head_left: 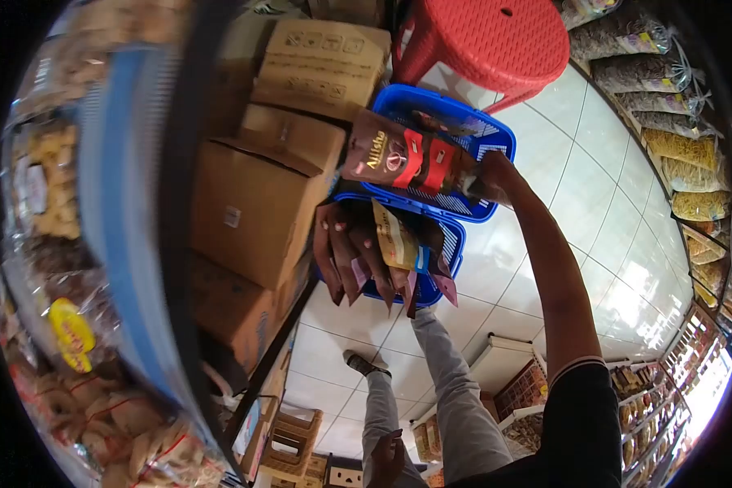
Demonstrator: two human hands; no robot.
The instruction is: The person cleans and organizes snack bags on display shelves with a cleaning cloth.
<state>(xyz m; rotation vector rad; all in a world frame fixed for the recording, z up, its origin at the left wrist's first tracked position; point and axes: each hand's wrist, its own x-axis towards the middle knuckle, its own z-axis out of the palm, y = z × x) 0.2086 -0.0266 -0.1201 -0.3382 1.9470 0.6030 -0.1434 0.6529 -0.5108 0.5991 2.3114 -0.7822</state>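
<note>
My right hand [496,175] reaches out on a long bare arm with a black sleeve and grips a brown packet [398,159] with red bands, held in front of a blue plastic basket [484,134]. Just below it, my left hand [346,256] clasps a fan of several small sachets [403,244], brown and yellow, against a second blue basket [451,244]. The left arm is hidden behind the packets.
Stacked cardboard boxes [256,203] stand left of the baskets, beside a blue-edged shelf of bagged snacks [65,325]. A red plastic stool [496,41] sits on the white tiled floor [594,187]. Snack bags [683,146] line the right. Grey-trousered legs [447,390] and another hand [390,455] show below.
</note>
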